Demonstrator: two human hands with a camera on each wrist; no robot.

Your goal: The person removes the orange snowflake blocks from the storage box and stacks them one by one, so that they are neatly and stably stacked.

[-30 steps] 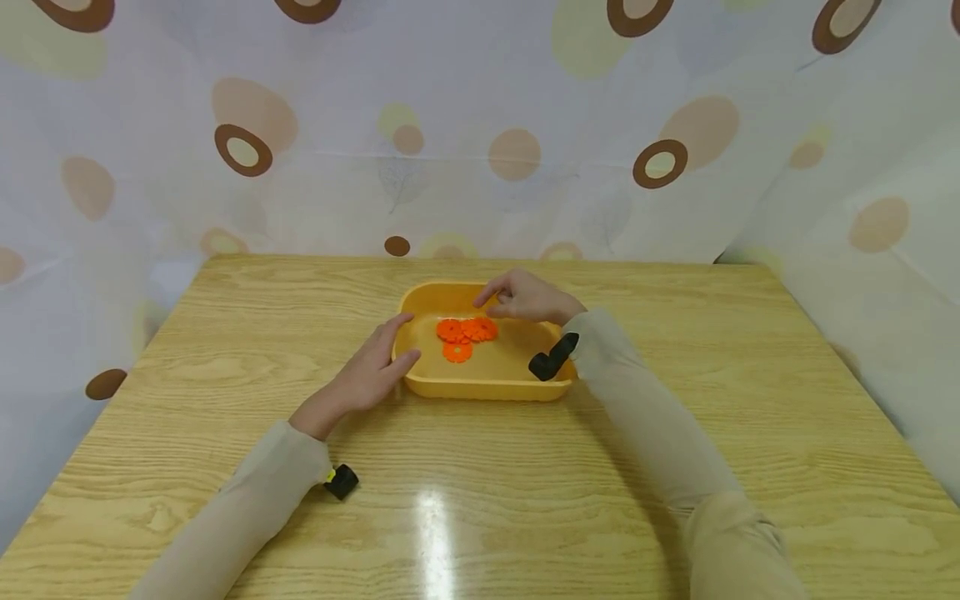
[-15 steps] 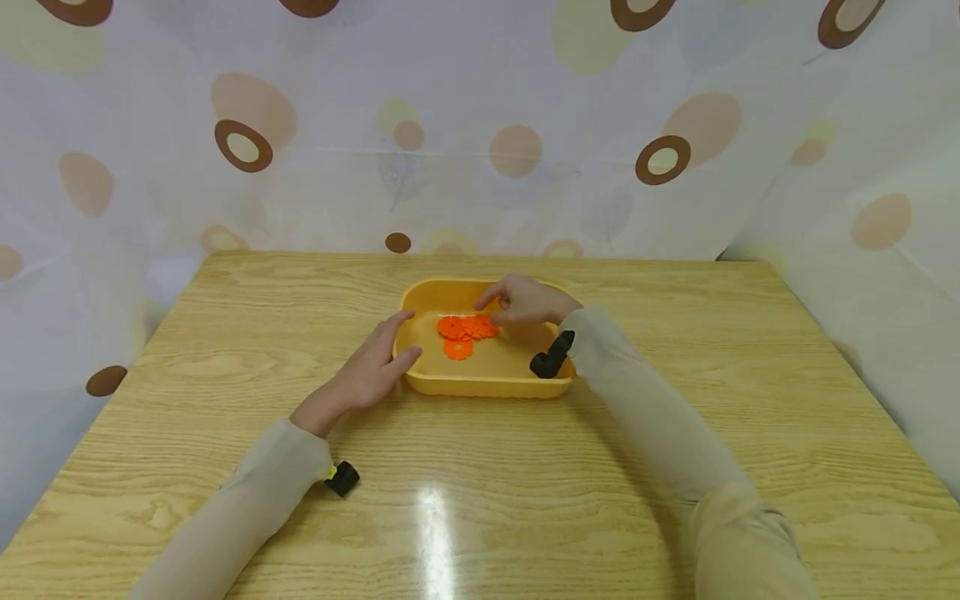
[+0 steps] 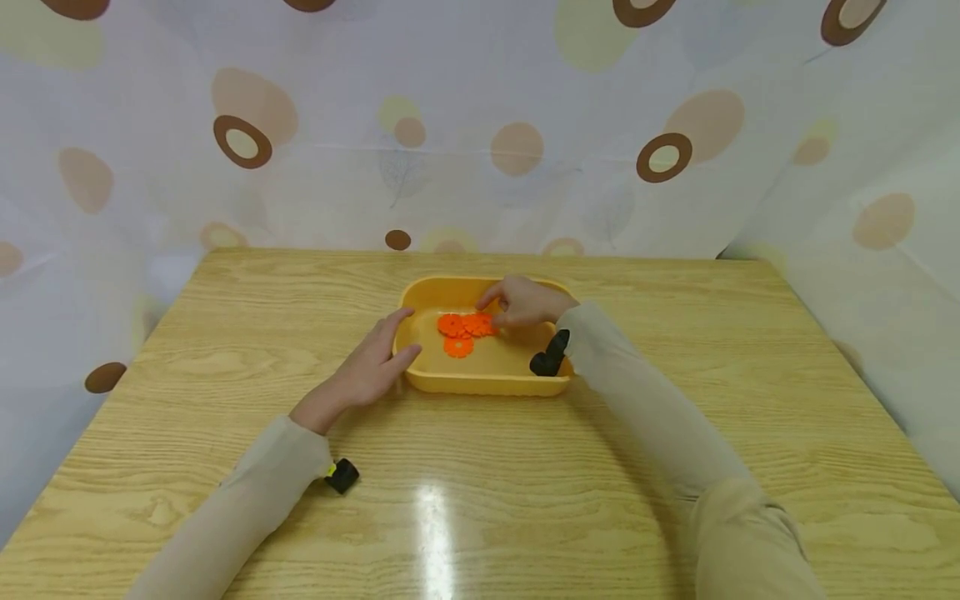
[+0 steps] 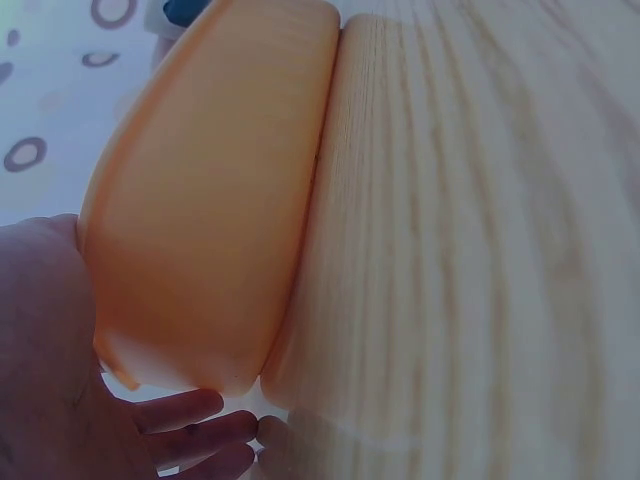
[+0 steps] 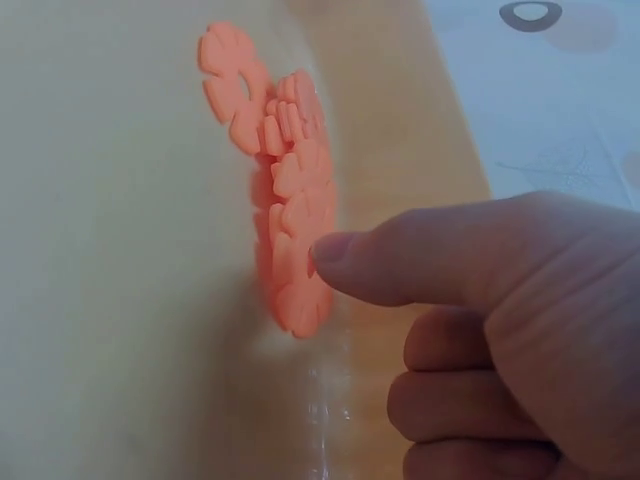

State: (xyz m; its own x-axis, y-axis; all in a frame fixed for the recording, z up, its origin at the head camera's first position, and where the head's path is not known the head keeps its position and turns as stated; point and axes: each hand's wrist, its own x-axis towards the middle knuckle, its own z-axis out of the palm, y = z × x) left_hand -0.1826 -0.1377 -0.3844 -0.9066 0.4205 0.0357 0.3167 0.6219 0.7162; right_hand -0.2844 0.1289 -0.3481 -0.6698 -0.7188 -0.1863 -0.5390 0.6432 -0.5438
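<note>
A yellow-orange plastic tray (image 3: 480, 385) sits on the wooden table. Inside it lie several bright orange flower-shaped discs (image 3: 459, 347), notched around the edge, partly overlapping. My left hand (image 3: 367, 367) rests at the tray's left end, thumb and forefinger spread over the rim; in the left wrist view its other fingers (image 4: 205, 435) stretch along the outside. My right hand (image 3: 525, 302) reaches over the tray's back right part. In the right wrist view one extended digit (image 5: 375, 262) touches the nearest disc (image 5: 300, 285), while the remaining visible fingers are curled below.
The wood-grain table (image 3: 420, 467) spreads around the tray on all sides. A patterned cloth (image 3: 450, 192) with brown and beige circles hangs behind the table and at both sides. Small black devices sit on both wrists, the right one (image 3: 551, 354) overlapping the tray's corner.
My right hand has lowered slightly toward the discs and its digit now meets the rightmost one. The left hand stays at the rim. The whole view shifts up a little.
</note>
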